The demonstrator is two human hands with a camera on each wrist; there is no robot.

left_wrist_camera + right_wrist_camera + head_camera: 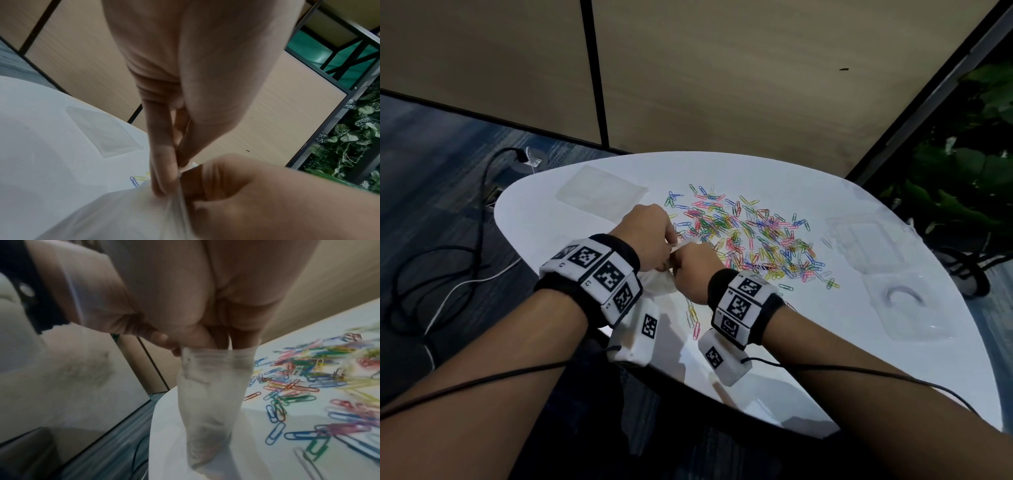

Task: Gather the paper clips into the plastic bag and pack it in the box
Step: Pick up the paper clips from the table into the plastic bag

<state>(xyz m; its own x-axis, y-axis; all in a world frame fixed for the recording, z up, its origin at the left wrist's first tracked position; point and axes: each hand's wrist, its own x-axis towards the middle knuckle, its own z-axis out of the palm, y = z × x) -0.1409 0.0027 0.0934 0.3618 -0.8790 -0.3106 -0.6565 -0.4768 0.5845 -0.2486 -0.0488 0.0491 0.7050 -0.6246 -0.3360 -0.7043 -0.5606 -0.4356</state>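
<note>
Room: tan partition panels are standing behind a white table (808,342), with carpet and loose cables (431,274) on the floor to my left and a plant (962,171) to my right.

Far left of table: a flat clear bag, the spare bag (601,192), is lying untouched near the far edge.

Left hand (645,236): I am pinching the top edge of the bag (211,386) with curled fingers (162,170); the left wrist view is showing thumb and forefinger pressed together on the rim.

Bag: it is hanging from both hands just above the near side of the table, mouth up, beside the pile. It is looking empty, though the film is cloudy and I cannot tell for certain.

Right hand (693,270): I am gripping the same rim, fingertips curled over the zip strip in the right wrist view. I judge I am working the mouth open.

Clips (750,236): they are lying loose in a wide coloured scatter across the middle of the table, a few strays near my wrists. None is visibly bagged.

Box (866,240): a clear plastic box is sitting at the right, well apart from the bag, with what looks like its lid or a second tray (904,301) just nearer me. Nothing is packed in it.

Progress: I am judging this as the very start. Bag is in hand; opening it, gathering the clips, sealing and boxing are all left.
</note>
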